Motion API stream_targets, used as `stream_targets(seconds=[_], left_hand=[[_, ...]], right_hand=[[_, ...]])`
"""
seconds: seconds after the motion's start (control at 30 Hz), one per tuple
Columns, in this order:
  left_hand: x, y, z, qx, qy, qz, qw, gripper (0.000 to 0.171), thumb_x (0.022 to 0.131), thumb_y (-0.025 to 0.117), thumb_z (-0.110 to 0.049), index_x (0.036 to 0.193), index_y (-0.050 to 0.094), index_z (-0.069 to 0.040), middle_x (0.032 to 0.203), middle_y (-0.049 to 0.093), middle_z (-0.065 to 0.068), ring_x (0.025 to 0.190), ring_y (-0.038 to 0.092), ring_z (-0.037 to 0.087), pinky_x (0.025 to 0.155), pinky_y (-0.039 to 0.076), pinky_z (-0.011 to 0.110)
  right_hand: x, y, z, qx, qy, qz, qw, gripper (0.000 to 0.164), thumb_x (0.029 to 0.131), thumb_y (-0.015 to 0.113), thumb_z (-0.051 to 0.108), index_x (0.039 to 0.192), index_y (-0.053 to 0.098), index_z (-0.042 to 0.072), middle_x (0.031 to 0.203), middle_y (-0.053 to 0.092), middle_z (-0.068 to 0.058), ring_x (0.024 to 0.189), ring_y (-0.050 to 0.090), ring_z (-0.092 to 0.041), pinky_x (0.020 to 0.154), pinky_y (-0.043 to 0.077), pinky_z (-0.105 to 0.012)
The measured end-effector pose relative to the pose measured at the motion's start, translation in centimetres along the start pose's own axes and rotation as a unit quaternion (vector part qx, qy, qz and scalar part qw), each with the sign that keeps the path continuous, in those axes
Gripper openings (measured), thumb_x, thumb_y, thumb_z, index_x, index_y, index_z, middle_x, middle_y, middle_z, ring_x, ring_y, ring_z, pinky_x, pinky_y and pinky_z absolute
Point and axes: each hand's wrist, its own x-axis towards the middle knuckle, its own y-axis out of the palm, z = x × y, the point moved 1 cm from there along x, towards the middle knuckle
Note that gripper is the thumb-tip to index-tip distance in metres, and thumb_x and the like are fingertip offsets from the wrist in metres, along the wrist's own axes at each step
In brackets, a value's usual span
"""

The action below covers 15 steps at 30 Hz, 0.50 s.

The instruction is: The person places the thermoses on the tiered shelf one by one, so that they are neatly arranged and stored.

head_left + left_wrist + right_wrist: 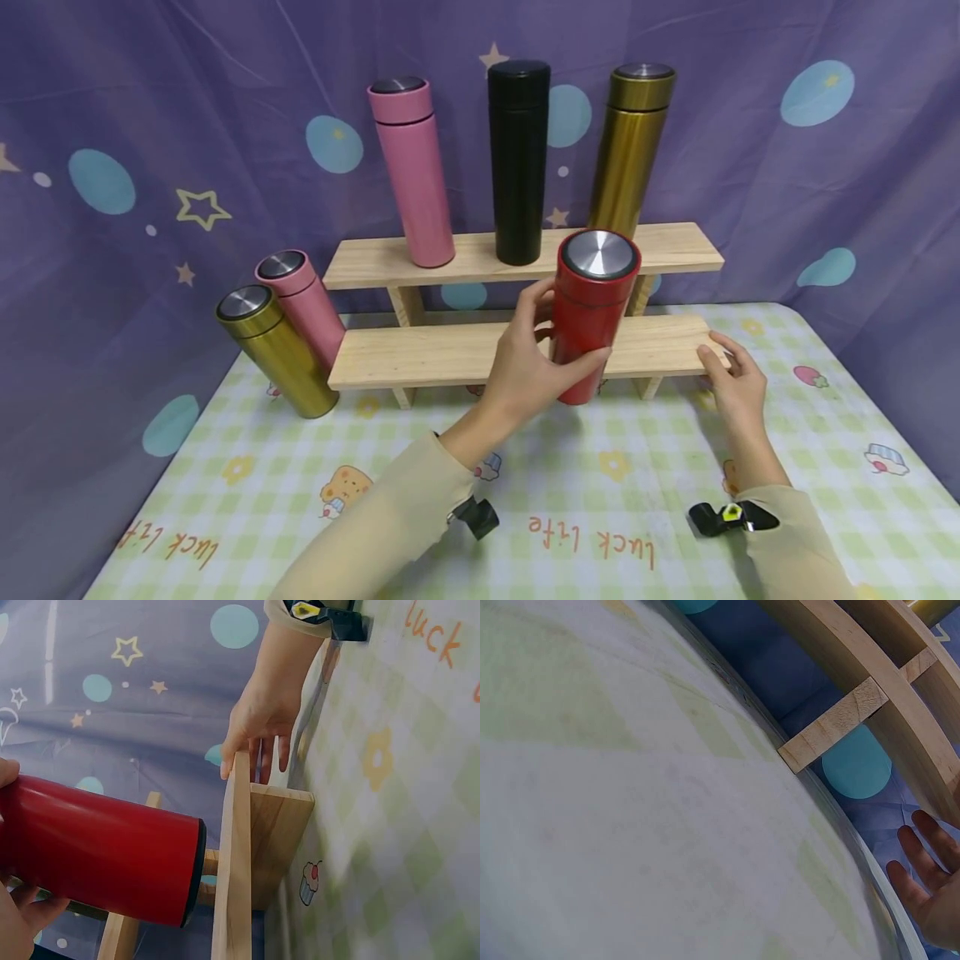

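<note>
In the head view my left hand [525, 358] grips a red thermos flask [588, 321] with a silver-topped lid, fingers on its left side and thumb across its front. The flask is in the air at the lower board of a two-tier wooden shelf [420, 354]. From the left wrist view, the flask's dark base [193, 874] is just short of the board. My right hand [738, 383] holds the right end of that lower board. The left wrist view shows the right thumb [231, 754] on the board's upper face and the fingers below it.
On the upper board [465, 250] stand a pink flask [416, 179], a black flask [519, 167] and a gold flask [633, 150]. Another gold flask [288, 358] and pink flask [311, 308] stand at the shelf's left end. A checked cloth [570, 475] covers the table; a purple curtain [247, 108] hangs behind.
</note>
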Motion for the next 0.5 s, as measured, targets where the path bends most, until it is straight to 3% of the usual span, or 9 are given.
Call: stream_targets(seconds=[0.23,0.5], left_hand=[[1.6,1.1,0.0,-0.01,0.02,0.005,0.9997,0.084,0.077,0.086,-0.02,0.144,0.035,-0.017,0.126,0.058,0.004,0.109,0.058,0.012,0.088,0.052,0.026],[3.1,2.4,0.2,-0.005,0.019,0.014,0.9997,0.085,0.078,0.086,-0.02,0.145,0.034,-0.018,0.13,0.057,0.004,0.103,0.06,0.011,0.087,0.052,0.024]], right_hand=[[0.1,-0.1,-0.1,0.005,-0.001,0.003,1.0,0.05,0.089,0.075,0.03,0.136,0.062,0.021,0.095,0.064,0.018,0.082,0.06,-0.002,0.069,0.05,-0.01],[0.1,0.1,-0.2,0.006,-0.003,-0.007,1.0,0.046,0.088,0.076,0.029,0.132,0.064,0.022,0.093,0.065,0.017,0.081,0.06,-0.001,0.068,0.05,-0.01]])
